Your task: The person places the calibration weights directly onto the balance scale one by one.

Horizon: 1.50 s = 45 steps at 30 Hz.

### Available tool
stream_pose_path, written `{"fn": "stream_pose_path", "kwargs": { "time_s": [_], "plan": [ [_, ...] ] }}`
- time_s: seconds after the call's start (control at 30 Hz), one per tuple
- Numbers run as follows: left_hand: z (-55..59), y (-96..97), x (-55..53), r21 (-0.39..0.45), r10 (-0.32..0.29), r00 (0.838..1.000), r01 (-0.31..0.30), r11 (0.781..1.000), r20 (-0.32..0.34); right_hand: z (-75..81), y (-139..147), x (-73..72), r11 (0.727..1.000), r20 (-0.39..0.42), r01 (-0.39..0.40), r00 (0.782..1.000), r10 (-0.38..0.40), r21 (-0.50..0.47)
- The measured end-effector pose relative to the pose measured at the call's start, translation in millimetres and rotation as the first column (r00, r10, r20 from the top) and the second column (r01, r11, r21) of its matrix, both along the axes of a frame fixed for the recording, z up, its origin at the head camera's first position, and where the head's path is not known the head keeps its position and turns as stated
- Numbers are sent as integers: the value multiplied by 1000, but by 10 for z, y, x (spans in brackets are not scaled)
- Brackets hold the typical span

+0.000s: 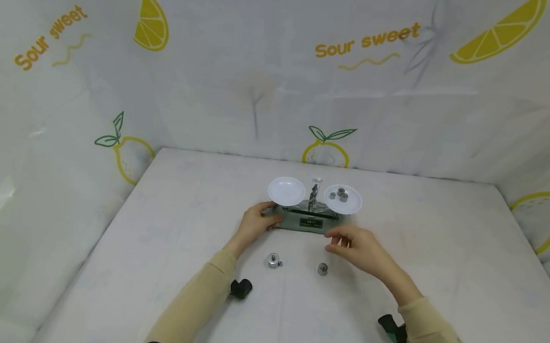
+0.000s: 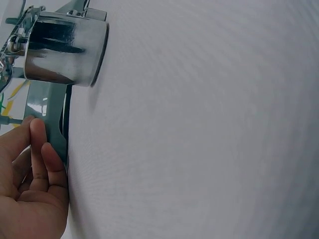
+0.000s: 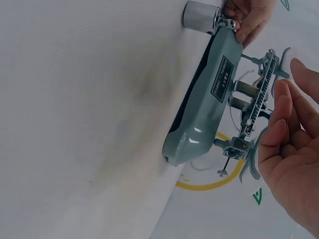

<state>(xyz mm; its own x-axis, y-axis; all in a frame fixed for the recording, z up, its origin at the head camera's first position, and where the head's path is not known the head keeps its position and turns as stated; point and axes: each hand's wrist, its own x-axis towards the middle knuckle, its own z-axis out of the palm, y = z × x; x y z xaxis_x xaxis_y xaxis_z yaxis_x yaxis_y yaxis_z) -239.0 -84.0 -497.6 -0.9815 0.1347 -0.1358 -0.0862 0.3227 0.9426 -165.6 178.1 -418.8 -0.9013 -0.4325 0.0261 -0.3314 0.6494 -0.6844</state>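
A green balance scale (image 1: 308,221) with two white pans stands toward the back of the table. My left hand (image 1: 255,222) grips the left end of its base, fingers bent around the end, as the left wrist view shows at the green base (image 2: 48,107). Several small metal weights (image 1: 340,193) sit on the right pan (image 1: 350,206); the left pan (image 1: 286,190) holds nothing. My right hand (image 1: 355,249) hovers in front of the base's right end, fingers loosely bent with nothing between them. In the right wrist view that hand (image 3: 294,144) overlaps the pan side of the scale.
In front of the scale lie a larger metal weight (image 1: 272,260) with a small one (image 1: 281,264) beside it, and another metal weight (image 1: 322,269) to the right. A white cloth with lemon prints (image 1: 152,22) hangs behind and at both sides of the table (image 1: 187,218).
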Motion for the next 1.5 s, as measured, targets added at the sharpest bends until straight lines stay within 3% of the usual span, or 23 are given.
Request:
{"fn": "stream_pose_path", "kwargs": {
  "time_s": [0.3, 1.0, 1.23, 1.5],
  "plan": [
    [-33, 0, -15, -9, 2, 1000, -2, 1000, -8, -145, 26, 35, 991, 97, -135, 986, 134, 5],
    [-2, -5, 8, 13, 4, 1000, -4, 1000, -10, -369, -17, 8, 974, 190, -212, 962, 194, 82],
    [-5, -18, 31, 19, -18, 997, 19, 1000, -70, -403, -16, -1, 975, 209, -206, 960, 186, 78],
    [-3, 2, 7, 15, 4, 1000, -4, 1000, -15, -386, -33, 18, 974, 178, -204, 966, 185, 97]
  ]
}}
